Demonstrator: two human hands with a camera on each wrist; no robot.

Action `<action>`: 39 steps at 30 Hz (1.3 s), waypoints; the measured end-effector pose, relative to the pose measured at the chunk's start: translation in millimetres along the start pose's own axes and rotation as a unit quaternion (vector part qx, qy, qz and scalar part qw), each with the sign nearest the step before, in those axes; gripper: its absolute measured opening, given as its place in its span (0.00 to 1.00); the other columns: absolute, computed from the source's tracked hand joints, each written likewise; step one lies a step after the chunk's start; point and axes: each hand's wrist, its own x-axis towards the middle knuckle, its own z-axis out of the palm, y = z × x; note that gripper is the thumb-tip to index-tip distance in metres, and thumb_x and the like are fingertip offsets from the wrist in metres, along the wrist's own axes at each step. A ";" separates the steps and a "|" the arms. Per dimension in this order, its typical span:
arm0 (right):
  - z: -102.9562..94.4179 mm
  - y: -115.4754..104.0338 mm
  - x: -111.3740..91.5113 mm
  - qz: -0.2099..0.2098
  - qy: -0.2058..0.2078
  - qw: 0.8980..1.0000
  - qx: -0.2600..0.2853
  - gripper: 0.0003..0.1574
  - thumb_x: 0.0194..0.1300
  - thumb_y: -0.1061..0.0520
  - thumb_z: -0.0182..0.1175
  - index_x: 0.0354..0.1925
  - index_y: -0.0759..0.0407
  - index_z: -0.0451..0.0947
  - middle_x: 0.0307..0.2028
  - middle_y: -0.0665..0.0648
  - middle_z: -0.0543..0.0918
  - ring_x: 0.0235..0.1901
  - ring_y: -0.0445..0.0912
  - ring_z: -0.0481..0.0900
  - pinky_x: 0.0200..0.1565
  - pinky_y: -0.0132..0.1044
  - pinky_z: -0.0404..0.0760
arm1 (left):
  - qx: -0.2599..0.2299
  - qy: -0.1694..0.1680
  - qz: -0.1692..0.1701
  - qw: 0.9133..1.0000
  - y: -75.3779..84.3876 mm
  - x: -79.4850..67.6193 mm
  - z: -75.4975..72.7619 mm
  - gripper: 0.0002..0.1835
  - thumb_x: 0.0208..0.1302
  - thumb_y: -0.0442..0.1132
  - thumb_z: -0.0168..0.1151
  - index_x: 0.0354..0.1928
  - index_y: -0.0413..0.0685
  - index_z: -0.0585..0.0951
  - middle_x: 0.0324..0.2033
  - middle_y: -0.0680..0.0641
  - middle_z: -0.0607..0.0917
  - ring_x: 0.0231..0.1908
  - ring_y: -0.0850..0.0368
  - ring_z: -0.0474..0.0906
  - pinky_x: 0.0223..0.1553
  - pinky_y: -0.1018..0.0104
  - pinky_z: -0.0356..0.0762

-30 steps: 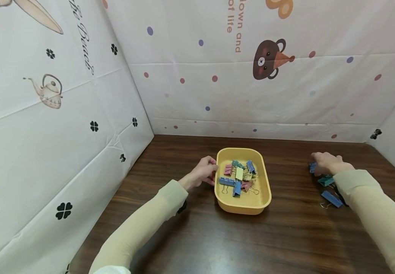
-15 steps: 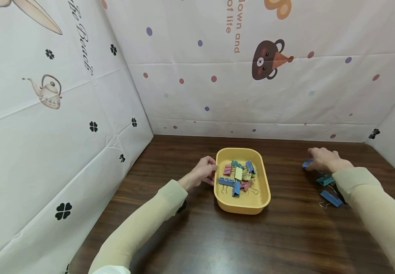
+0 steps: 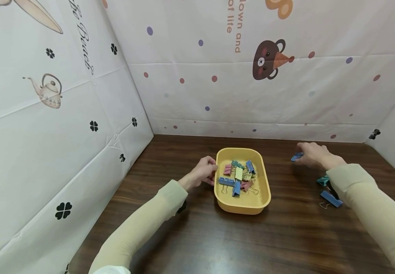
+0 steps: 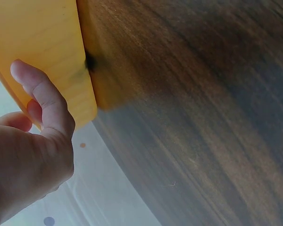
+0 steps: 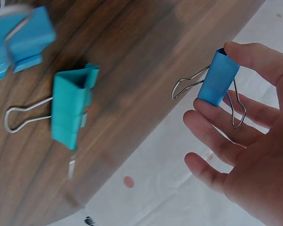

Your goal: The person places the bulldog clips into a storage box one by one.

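My right hand (image 3: 315, 155) holds a blue binder clip (image 5: 219, 77) between thumb and fingers, its wire handles spread to both sides. It is above the table, right of a yellow plastic tray (image 3: 241, 205). At the tray's left side my left hand (image 3: 202, 172) grips the rim. In the left wrist view one digit lies along the tray's outer wall (image 4: 61, 28), and other fingertips are at the rim. Inside the tray lie several binder clips: blue, pink, green and a yellow one (image 3: 238, 173).
On the right side of the table, a teal binder clip (image 5: 68, 108) and another blue binder clip (image 3: 331, 198) lie beneath my right forearm. The brown wooden table (image 3: 197, 243) meets a printed white sheet (image 3: 183, 99) at the back and sides.
My right hand has picked the blue binder clip up from beside the teal one and carried it left toward the tray. The left hand and the tray have stayed put.
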 end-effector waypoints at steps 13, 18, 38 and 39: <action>-7.9 -28.7 8.8 -0.012 0.018 1.000 -0.005 0.33 0.58 0.50 0.64 0.54 0.71 0.72 0.47 0.71 0.80 0.40 0.59 0.79 0.40 0.59 0.76 | 0.001 -0.002 -0.001 1.000 1.2 -1.0 -0.2 0.09 0.69 0.36 0.50 0.48 0.44 0.69 0.26 0.45 0.76 0.19 0.55 0.74 0.18 0.66 0.80; -11.4 -40.1 12.2 -0.026 0.029 0.999 -0.014 0.32 0.57 0.50 0.66 0.53 0.71 0.73 0.46 0.71 0.81 0.40 0.60 0.80 0.39 0.59 0.77 | 0.002 -0.003 0.000 1.000 0.9 -1.1 -0.9 0.09 0.69 0.36 0.50 0.48 0.44 0.68 0.26 0.45 0.76 0.19 0.55 0.74 0.18 0.66 0.81; -23.5 -89.4 16.4 -0.092 0.069 0.993 -0.012 0.32 0.53 0.49 0.68 0.51 0.66 0.75 0.40 0.65 0.83 0.37 0.57 0.80 0.36 0.57 0.78 | 0.005 -0.003 0.000 1.000 0.5 -1.2 -1.1 0.09 0.69 0.36 0.50 0.48 0.44 0.68 0.26 0.45 0.76 0.19 0.56 0.74 0.18 0.66 0.81; -23.9 -92.1 16.3 -0.093 0.070 0.993 -0.011 0.32 0.53 0.49 0.68 0.51 0.65 0.75 0.41 0.65 0.83 0.37 0.57 0.80 0.37 0.56 0.78 | 0.005 -0.003 0.000 1.000 0.3 -0.8 -1.1 0.09 0.69 0.36 0.50 0.49 0.44 0.68 0.26 0.45 0.76 0.19 0.56 0.74 0.18 0.66 0.81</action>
